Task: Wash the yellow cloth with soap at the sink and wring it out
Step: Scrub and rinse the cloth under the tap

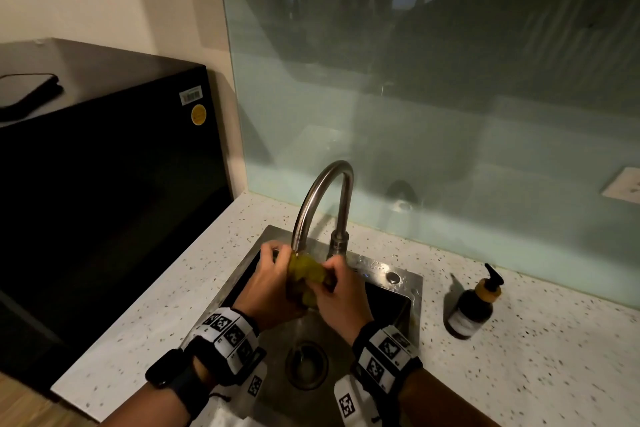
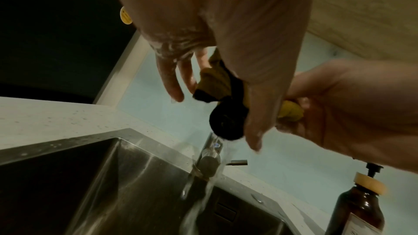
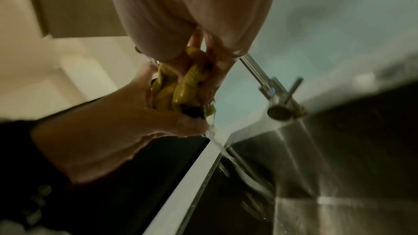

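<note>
Left of the faucet (image 1: 323, 204), a black appliance (image 1: 104, 184) is standing on the speckled counter (image 1: 194, 291), out of the splash. Under the faucet's spout, the left hand (image 1: 268, 284) is cupping the yellow cloth (image 1: 306, 274), some of its fingers (image 2: 172, 81) hanging loosely extended and streaked with suds, probably so the water is running straight through the bunched fabric. Just right of the spout, the right hand (image 1: 337, 291) is closing its curled fingers around the cloth's other side, squeezing it (the rinse looks under way, the wringing not yet). Water is streaming down into the sink (image 1: 408, 288) below. Well right of the faucet, the soap bottle (image 1: 472, 308) is standing upright on the counter, within easy reach.
</note>
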Demonstrator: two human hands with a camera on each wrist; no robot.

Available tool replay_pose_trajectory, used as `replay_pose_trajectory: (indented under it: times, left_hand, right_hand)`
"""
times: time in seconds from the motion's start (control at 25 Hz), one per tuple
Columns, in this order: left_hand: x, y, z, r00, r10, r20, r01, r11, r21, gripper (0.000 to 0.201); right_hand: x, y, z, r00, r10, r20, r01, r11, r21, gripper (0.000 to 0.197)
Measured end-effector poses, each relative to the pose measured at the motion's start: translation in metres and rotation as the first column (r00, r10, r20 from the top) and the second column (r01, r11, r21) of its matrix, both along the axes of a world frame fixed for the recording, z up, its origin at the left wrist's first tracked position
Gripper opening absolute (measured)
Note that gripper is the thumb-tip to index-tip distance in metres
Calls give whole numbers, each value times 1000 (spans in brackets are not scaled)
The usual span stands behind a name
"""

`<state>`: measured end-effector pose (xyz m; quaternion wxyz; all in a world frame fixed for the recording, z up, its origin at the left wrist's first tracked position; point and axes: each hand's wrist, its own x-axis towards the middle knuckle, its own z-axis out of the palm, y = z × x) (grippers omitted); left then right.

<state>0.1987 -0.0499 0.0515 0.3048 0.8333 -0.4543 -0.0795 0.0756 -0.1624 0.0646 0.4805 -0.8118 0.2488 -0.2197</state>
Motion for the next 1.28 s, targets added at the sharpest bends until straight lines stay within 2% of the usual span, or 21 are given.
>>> replay_pose_trajectory:
  times: [0.08, 0.12, 0.2, 0.28, 0.4, 0.48, 0.52, 0.6, 0.72, 0.76, 0.84, 0.92, 0.96, 1.0, 1.08, 1.16, 1.28]
  left_hand:
    - [-1, 3, 0, 997, -55, -57, 55, 998, -9, 106]
    - [-2, 4, 1, 995, -77, -64, 77, 997, 2, 103]
    - [-4, 2, 3, 997, -75, 6, 75, 997, 2, 79]
    - [-4, 1, 6, 1000, -11, 19, 11, 1000, -2, 61]
    - [-1, 3, 9, 994, 68, 85, -71, 997, 30, 43]
    - [-1, 3, 10, 997, 31, 77, -36, 997, 63, 33]
    - [-3, 2, 11, 995, 19, 94, -28, 995, 101, 31]
    - [-6, 0, 11, 990, 17, 138, -38, 987, 157, 32]
    - [-6, -1, 8, 994, 27, 109, -43, 988, 147, 27]
    - [-6, 0, 6, 995, 35, 89, -45, 993, 114, 32]
    - [-7, 1, 4, 999, -2, 44, -1, 998, 61, 66]
    - [-9, 2, 5, 995, -73, -67, 78, 995, 65, 107]
    - [-9, 2, 6, 992, -91, -86, 98, 992, 81, 115]
    - [-8, 1, 6, 993, -86, -75, 92, 992, 84, 110]
    - [-5, 1, 10, 999, -10, 44, 8, 998, 58, 73]
    - [-3, 1, 13, 991, 42, 126, -46, 999, 27, 46]
    - [-4, 1, 16, 995, 31, 97, -34, 999, 23, 30]
  right_hand:
    - [0, -1, -1, 998, -55, 9, 54, 995, 90, 19]
    - [1, 0, -2, 999, -38, 9, 36, 991, 132, 20]
    - [0, 4, -3, 999, 49, 7, -50, 980, 193, 21]
    - [-4, 7, 0, 993, 116, -15, -111, 975, 192, 26]
    - [-7, 5, 4, 987, 161, -23, -157, 979, 132, 50]
    - [-8, 4, 5, 980, 199, -28, -197, 978, 64, 68]
    - [-7, 3, 5, 975, 218, -44, -217, 976, 15, 70]
    - [-6, 4, 6, 972, 229, -58, -232, 972, -42, 55]
    - [-3, 4, 10, 979, 196, -48, -199, 977, -73, 24]
    - [-3, 3, 11, 983, 179, -51, -183, 977, -109, 16]
    - [1, 0, 13, 992, 116, -56, -124, 979, -160, 15]
    - [6, -3, 15, 999, 35, -27, -38, 993, -110, 18]
    - [8, -4, 15, 1000, 15, -15, -16, 997, -70, 17]
    - [9, -4, 15, 1000, 24, -13, -25, 999, -25, 13]
    - [8, -2, 17, 995, 95, -41, -92, 993, 70, 14]
    - [3, -2, 14, 984, 170, -50, -165, 982, 94, 29]
    - [-4, -4, 9, 973, 222, -57, -222, 975, 8, 56]
